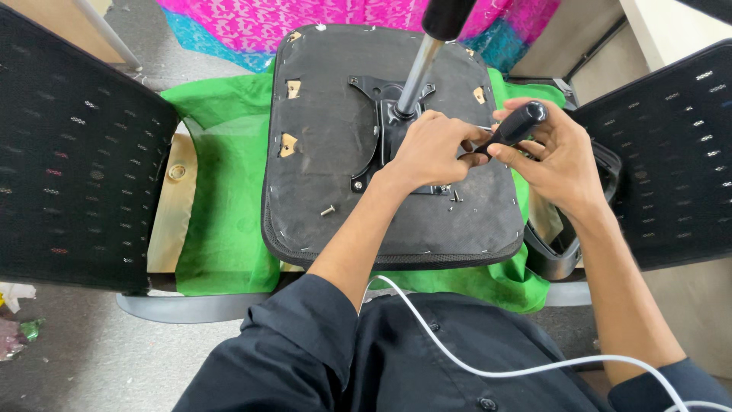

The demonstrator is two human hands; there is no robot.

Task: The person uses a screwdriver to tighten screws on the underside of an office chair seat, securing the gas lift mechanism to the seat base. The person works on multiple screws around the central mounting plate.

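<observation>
Screwdriver (512, 128) gripped by both hands.

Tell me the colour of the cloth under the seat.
Bright green cloth, seen in the head view, under the seat.

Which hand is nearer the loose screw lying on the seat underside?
Left. The left hand works at the metal plate, up and right of the screw; the right hand, gripping the screwdriver handle, sits farther right.

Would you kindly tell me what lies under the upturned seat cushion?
A green cloth spreads beneath the seat cushion, showing past its left, right and near edges. Whatever supports the cloth directly below the cushion is covered.
</observation>
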